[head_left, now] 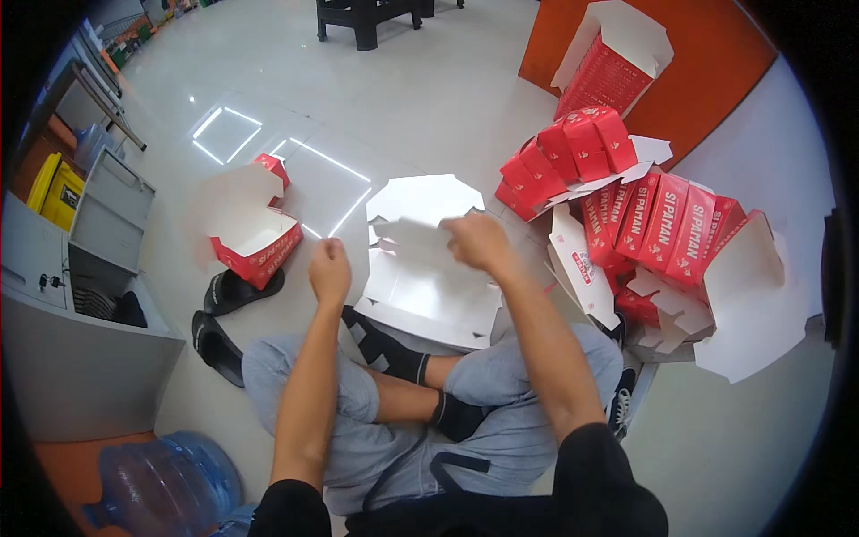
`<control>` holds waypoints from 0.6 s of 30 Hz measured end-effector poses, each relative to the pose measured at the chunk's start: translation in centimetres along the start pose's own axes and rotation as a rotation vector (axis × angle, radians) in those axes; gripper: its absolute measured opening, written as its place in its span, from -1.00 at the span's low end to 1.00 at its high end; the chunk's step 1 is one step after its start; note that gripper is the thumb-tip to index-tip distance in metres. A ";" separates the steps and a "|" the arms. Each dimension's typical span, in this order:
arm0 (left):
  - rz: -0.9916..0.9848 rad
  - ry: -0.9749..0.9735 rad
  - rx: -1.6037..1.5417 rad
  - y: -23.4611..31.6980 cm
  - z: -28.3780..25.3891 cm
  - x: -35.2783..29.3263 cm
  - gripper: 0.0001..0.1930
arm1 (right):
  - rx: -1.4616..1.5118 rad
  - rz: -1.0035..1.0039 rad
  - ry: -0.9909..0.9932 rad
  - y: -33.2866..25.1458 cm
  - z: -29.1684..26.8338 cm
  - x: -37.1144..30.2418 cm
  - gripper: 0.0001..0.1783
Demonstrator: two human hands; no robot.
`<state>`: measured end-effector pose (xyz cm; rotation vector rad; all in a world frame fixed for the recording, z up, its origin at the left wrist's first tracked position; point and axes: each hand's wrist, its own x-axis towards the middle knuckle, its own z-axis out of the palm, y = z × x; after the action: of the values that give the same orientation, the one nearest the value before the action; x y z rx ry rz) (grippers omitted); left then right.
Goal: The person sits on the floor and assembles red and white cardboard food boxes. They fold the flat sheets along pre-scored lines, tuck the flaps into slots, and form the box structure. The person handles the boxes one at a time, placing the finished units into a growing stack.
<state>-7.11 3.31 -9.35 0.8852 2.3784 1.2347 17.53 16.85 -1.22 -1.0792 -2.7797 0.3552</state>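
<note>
A partly folded white cardboard box (pixel 429 291) lies before my crossed legs, its pale inside facing up and its side flaps raised. My right hand (pixel 481 243) is at its far right side, fingers curled in and pinched at the edge of a flap (pixel 413 234) that looks blurred. My left hand (pixel 330 273) hovers by the box's left side, closed with the thumb on top, and nothing shows in it. The box's near edge rests close to my dark socks (pixel 385 345).
Red boxes (pixel 662 224) are piled at the right, with open white lids and a stack of cartons (pixel 608 72) behind. An open red box (pixel 259 251) and black slippers (pixel 217 347) lie left. A grey cabinet (pixel 80 358) and water jug (pixel 170 483) stand near.
</note>
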 end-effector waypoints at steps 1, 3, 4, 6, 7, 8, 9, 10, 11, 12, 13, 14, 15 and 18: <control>0.043 -0.053 0.082 -1.5 0.3 0.0 -0.67 | 0.022 0.122 -0.008 -0.1 -0.7 0.9 -0.56; 0.109 -0.132 0.252 -6.3 1.2 0.7 -0.58 | 0.010 0.147 0.412 -0.8 2.2 1.6 -0.57; 0.066 -0.206 0.293 -6.0 1.6 0.3 -0.56 | -0.013 0.179 0.619 0.1 4.2 1.1 -0.58; -0.022 -0.373 0.366 -4.1 3.1 -1.6 -0.51 | 0.045 0.428 0.668 1.4 7.5 -3.2 -0.38; -0.003 -0.386 0.413 -3.1 3.8 -2.1 -0.51 | 0.065 0.644 0.545 2.4 10.0 -6.4 -0.30; 0.003 -0.395 0.479 -3.0 3.9 -2.7 -0.51 | 0.105 0.855 0.405 1.7 10.7 -8.3 -0.22; 0.010 -0.404 0.545 -3.0 4.1 -3.0 -0.51 | 0.206 0.970 0.145 1.8 10.9 -8.9 -0.11; -0.003 -0.397 0.551 -3.0 4.4 -3.2 -0.51 | 0.306 1.074 -0.121 1.9 11.2 -9.5 0.00; -0.003 -0.388 0.568 -3.1 4.4 -2.9 -0.52 | 0.361 1.105 -0.129 1.3 11.0 -9.4 0.03; -0.004 -0.379 0.585 -3.2 4.3 -2.9 -0.53 | 0.417 1.135 -0.137 0.9 10.8 -9.2 0.05; -0.023 -0.418 0.573 -3.9 4.3 -2.8 -0.52 | 0.473 1.164 -0.145 0.5 10.9 -9.2 0.08; -0.036 -0.447 0.558 -4.9 4.4 -2.2 -0.52 | 0.441 1.152 -0.121 0.2 11.8 -9.2 0.08; -0.041 -0.483 0.531 -4.7 4.6 -1.8 -0.52 | 0.398 1.147 -0.087 0.5 12.8 -9.5 0.08; -0.049 -0.447 0.513 -5.2 3.8 -1.7 -0.52 | 0.480 1.223 0.037 -0.1 12.5 -8.9 0.04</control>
<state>-5.79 2.25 -15.81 1.0978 2.3383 0.3405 21.35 8.60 -13.58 -2.3738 -1.4908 0.9930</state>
